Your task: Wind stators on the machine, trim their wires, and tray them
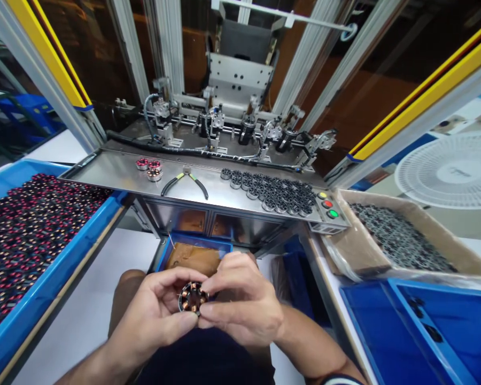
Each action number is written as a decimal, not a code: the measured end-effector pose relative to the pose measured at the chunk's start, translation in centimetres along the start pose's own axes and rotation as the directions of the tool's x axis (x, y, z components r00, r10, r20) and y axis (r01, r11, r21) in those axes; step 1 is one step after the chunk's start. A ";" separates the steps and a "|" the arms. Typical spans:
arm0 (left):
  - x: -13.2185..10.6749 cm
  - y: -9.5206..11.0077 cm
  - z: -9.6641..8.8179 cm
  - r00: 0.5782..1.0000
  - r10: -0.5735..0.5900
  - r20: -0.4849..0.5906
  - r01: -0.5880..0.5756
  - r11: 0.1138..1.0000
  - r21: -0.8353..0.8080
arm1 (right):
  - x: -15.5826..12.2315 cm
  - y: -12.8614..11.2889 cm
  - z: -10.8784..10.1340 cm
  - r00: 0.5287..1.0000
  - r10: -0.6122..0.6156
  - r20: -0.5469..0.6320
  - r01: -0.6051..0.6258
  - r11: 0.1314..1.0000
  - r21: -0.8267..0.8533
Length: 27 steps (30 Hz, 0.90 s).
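Note:
Both my hands hold one small round stator (192, 298) with copper windings, close to my body below the bench. My left hand (154, 313) grips its left side with thumb and fingers curled. My right hand (240, 302) pinches its right edge, fingers closed over it. A small blue bin (172, 248) with a brown lining sits just beyond my hands.
A steel shelf (116, 168) carries three wound stators (149, 168), pliers (184, 182), a pile of bare dark stator cores (276, 191) and coloured buttons (327, 204). A blue tray (64, 251) of wound stators lies left. A cardboard box (436, 224) of cores and blue bins (436, 326) sit right. A white fan (452, 168) stands far right.

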<state>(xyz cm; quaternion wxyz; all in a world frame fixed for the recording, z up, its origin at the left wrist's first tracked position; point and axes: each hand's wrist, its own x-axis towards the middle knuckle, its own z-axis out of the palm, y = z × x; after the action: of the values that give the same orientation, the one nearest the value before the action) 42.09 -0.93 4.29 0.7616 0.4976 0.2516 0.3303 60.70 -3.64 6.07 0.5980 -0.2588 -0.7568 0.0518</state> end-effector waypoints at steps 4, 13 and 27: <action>0.1 0.0 0.6 0.981 0.171 -0.093 -0.161 0.981 0.104 | -1.2 -1.0 0.4 0.993 -0.001 -0.118 -0.015 0.991 -0.134; 0.2 -0.9 1.5 0.815 0.551 -0.181 -0.451 0.799 0.398 | -1.4 -2.4 2.2 0.957 0.132 -0.257 -0.186 0.962 -0.198; 0.2 -0.5 0.2 0.981 0.155 -0.114 -0.140 0.982 0.124 | -1.8 -1.2 3.1 0.854 0.457 -0.247 -0.432 0.889 0.152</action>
<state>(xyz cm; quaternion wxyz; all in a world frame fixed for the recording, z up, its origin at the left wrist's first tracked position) 42.54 -1.05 3.90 0.6880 0.5369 0.2790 0.4008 57.70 -4.74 4.05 0.6803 -0.4038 -0.5825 0.1867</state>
